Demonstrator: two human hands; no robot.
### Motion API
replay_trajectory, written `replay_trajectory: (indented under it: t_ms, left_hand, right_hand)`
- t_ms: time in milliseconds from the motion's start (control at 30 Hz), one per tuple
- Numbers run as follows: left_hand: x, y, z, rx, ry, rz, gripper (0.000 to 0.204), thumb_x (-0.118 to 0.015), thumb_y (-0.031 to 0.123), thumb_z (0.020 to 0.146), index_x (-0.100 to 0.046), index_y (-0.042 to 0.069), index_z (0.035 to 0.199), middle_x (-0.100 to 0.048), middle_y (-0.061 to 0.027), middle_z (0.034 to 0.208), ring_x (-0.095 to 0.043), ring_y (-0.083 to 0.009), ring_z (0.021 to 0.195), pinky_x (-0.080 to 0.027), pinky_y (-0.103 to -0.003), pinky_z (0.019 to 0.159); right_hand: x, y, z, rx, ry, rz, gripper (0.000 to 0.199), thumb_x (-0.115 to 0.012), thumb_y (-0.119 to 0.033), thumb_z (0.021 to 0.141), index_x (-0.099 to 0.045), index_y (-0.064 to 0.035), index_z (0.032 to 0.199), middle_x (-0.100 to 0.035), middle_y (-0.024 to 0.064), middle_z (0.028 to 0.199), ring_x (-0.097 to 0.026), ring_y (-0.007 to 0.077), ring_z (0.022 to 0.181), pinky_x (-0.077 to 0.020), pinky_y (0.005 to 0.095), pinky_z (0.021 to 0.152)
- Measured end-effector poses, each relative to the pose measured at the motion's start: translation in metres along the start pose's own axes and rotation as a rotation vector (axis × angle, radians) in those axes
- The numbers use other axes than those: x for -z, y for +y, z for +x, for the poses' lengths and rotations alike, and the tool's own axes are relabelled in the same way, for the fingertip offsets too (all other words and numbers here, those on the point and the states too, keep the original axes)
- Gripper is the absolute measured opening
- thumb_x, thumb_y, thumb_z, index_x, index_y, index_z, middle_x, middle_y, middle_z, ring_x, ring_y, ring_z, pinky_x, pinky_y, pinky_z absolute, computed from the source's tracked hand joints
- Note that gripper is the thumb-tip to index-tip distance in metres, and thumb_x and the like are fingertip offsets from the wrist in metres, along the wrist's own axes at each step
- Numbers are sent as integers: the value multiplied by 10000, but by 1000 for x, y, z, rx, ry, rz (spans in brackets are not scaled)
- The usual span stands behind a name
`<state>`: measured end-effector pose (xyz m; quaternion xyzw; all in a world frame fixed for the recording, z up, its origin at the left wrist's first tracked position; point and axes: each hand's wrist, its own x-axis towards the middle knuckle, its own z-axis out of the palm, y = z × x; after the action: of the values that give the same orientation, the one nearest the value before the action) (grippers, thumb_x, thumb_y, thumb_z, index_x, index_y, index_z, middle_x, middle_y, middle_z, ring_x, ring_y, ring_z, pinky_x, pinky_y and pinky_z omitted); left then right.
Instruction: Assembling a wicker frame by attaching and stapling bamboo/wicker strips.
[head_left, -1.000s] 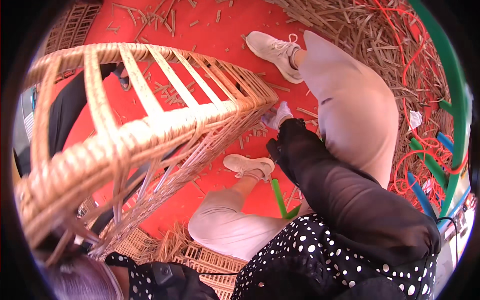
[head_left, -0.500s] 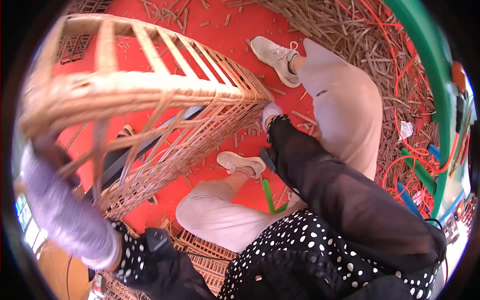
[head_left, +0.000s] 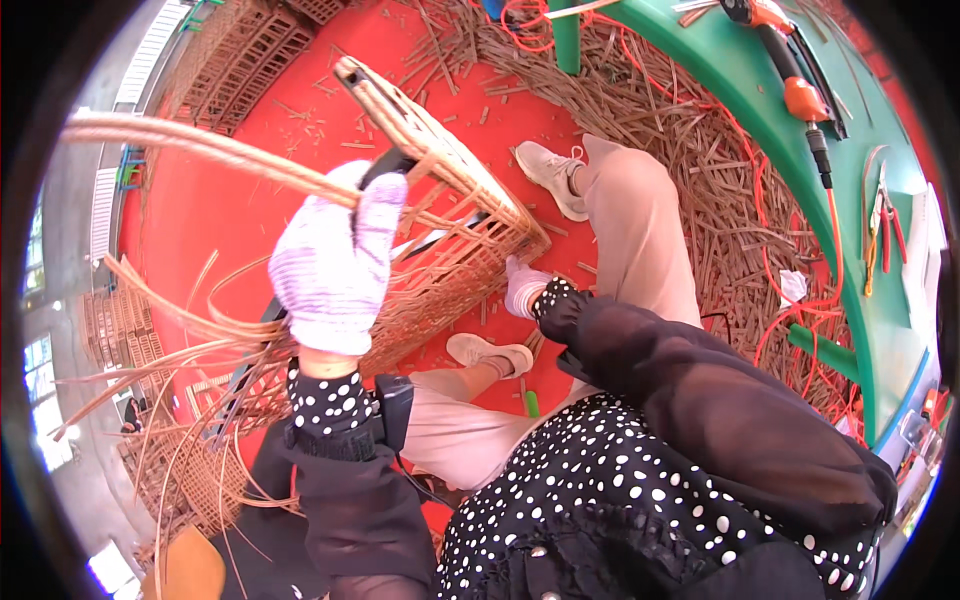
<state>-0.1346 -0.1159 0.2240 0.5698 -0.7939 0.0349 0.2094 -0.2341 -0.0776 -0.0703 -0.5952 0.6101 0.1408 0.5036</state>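
A tan woven rattan basket lies tilted before me, its open lattice showing and loose strands fanning from its left end. My left hand, in a pale lilac striped glove, is closed round a doubled length of rattan strands that runs out to the left. Beside its thumb is a dark bar-like piece; whether the hand grips this too is unclear. At the basket's near right corner, my right hand, gloved alike, has its fingers curled against the weave. Part of the basket hides behind my left hand.
Rattan offcuts litter the red floor. A green table curves along the right, bearing an orange power tool and red-handled pliers. Orange cord hangs beside it. More woven baskets stand at far left.
The basket has swung and tilted, its raised slatted side dropping away from the upper left. My left hand has come up and rightward to the strands. My right hand stays near the corner.
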Motion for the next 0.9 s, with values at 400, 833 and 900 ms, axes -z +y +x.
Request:
replay_trajectory:
  t_ms: [400,833,900]
  left_hand:
    - [3,16,-32,-44,52,-46,343,-588,395,864,-646,67,948,-611,-109,658,-603,-238,552,-471,-334,527]
    - [13,30,-51,85,-149,24,410,-558,474,827,-624,81,919,-647,-114,832,-635,-313,754,-511,-423,633]
    - [17,32,-51,176,-219,74,390,-578,455,810,-607,81,918,-648,-128,817,-637,-324,760,-513,-433,638]
  right_hand:
    - [36,-2,-69,422,212,-353,500,-534,-163,800,-405,23,1246,-604,200,1049,-632,342,891,-508,438,714]
    - [160,-68,-258,1271,1134,382,353,-669,-260,784,-554,-61,1052,-600,155,951,-607,318,846,-507,363,702]
    - [168,-90,-258,1357,1073,154,321,-644,-237,802,-575,-34,1040,-599,143,994,-621,261,840,-498,327,720]
